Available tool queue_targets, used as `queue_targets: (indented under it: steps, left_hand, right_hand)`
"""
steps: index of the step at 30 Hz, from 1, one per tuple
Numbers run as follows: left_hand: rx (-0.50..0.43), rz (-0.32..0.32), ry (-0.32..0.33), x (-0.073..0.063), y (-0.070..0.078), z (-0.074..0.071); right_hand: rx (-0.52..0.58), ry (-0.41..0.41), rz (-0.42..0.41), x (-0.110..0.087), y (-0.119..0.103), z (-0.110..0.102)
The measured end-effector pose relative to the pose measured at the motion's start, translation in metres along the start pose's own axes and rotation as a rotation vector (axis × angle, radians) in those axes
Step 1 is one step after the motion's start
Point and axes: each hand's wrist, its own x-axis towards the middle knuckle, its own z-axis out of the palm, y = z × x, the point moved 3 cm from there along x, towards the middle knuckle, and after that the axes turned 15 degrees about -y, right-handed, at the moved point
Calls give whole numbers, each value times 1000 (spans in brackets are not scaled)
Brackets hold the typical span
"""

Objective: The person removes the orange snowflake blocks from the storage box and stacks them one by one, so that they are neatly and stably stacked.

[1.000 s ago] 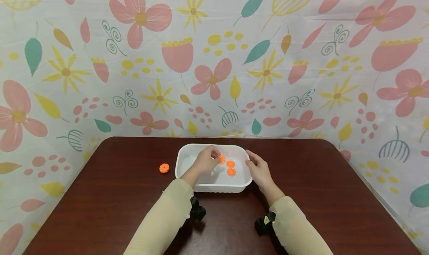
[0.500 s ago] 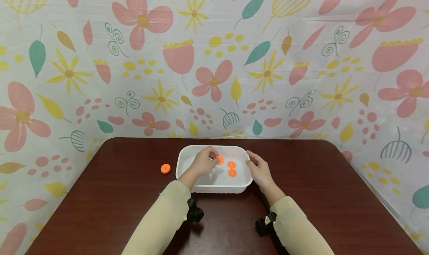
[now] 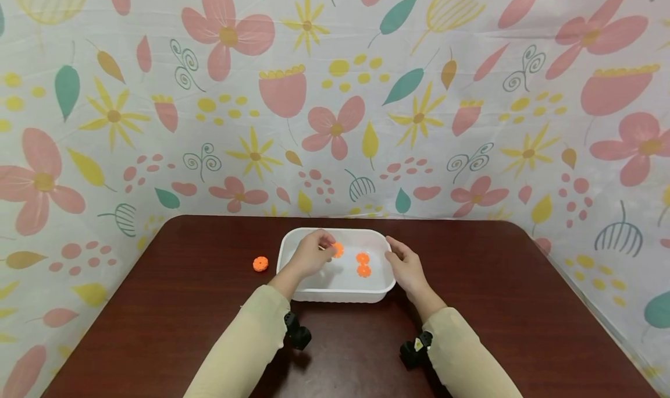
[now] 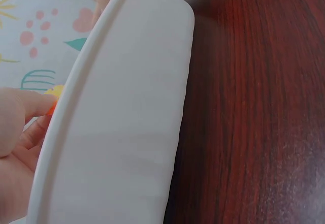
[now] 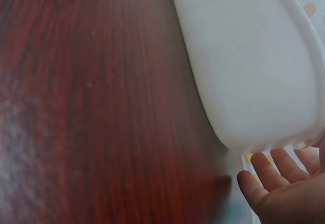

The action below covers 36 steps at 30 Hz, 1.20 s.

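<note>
A white plastic tray stands on the table, and two orange scalloped discs lie inside, a rear disc and a front disc, edges touching. Over the tray's left half my left hand pinches another orange scalloped disc, like a carrot slice, between thumb and fingers. In the left wrist view that disc shows only partly above the rim, yellow and orange. My right hand holds the tray's right end, thumb at the rim; in the right wrist view its fingers lie outside the wall.
One more orange disc, seemingly thicker, rests on the dark red-brown table left of the tray. A flower-printed cloth hangs behind the table and along its sides.
My left hand has drawn slightly left within the tray, still pinching its disc. My right hand keeps its hold on the tray's end. The head view has shifted a little.
</note>
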Motion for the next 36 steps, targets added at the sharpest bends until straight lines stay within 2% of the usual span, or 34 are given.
queue_targets:
  steps: [12, 24, 36]
  left_hand:
    - [-29, -31, 40, -11, -6, -8]
    - [-38, -12, 85, -23, -8, -24]
    - [-70, -30, 118, -29, -12, -32]
  right_hand:
    - [3, -5, -4, 0, 2, 0]
    - [0, -21, -7, 0, 0, -1]
    - [3, -19, -3, 2, 2, -1]
